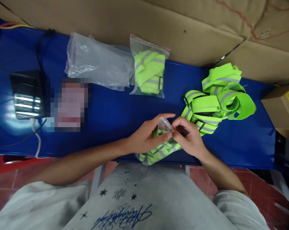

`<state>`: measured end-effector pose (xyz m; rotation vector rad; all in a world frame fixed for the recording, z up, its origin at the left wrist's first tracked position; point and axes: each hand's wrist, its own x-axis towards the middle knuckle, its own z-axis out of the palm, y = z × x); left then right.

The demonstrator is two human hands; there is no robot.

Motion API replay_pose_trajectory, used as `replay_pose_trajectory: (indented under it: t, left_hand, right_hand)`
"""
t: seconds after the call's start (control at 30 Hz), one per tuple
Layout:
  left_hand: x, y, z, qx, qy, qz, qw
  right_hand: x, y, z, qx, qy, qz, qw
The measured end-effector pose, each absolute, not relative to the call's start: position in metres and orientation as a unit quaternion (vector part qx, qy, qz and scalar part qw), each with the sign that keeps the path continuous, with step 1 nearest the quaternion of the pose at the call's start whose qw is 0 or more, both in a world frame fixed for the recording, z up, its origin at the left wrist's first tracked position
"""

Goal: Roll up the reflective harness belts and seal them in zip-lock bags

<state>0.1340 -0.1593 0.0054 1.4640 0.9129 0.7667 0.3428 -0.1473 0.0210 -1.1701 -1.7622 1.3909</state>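
Note:
My left hand point(146, 135) and my right hand point(188, 137) both pinch the mouth of a clear zip bag point(159, 150) stuffed with neon green reflective bands, held at the near edge of the blue table point(111, 111). The bag's bottom hangs over that edge. To the right of my right hand lies a loose pile of neon green reflective bands point(218, 95). Farther back sits a sealed bag of bands point(149, 68).
A stack of empty clear bags point(99, 62) lies at the back left. A black device point(27, 94) with a white cable sits far left. Cardboard sheets point(159, 22) line the back, and a small box point(282, 105) stands at right.

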Motion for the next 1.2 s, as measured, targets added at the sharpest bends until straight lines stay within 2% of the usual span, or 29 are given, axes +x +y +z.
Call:
replay_pose_trajectory:
  t: [0.6, 1.0, 1.2]
  left_hand:
    - [0.141, -0.169, 0.008, 0.661, 0.405, 0.214, 0.595]
    - [0.146, -0.175, 0.003, 0.701, 0.383, 0.203, 0.567]
    - [0.142, -0.173, -0.001, 0.674, 0.375, 0.228, 0.594]
  right_hand:
    - [0.344, -0.148, 0.020, -0.448, -0.654, 0.551, 0.263]
    - [0.341, -0.149, 0.020, -0.426, -0.646, 0.559, 0.299]
    - [0.345, -0.153, 0.015, -0.422, -0.672, 0.540, 0.281]
